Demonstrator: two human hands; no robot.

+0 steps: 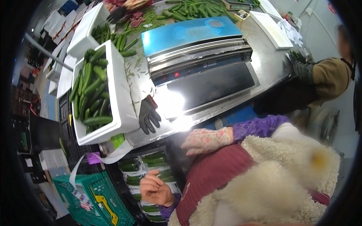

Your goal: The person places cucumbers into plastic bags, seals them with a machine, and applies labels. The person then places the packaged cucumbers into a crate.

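My left hand (155, 188) is bare, with loosely curled fingers, and holds nothing visible. It hovers over a black crate (175, 161) of plastic-wrapped cucumbers (154, 159). My right hand (208, 141) wears a white glove with pink dots; its fingers point left, near the maroon apron (220, 166), and nothing shows in it. An empty black work glove (149, 114) lies on the steel table (167, 128), beside a white foam box (124, 113) full of loose cucumbers (93, 87). Right of that glove stands a wrapping machine (198, 65) with a red light lit.
A co-worker's gloved hand (302, 67) is at the table's right end; another black-gloved hand (116, 14) is at the top left. More cucumbers (195, 10), a scale (237, 5) and a foam lid (271, 29) lie beyond. A green crate (110, 195) stands lower left.
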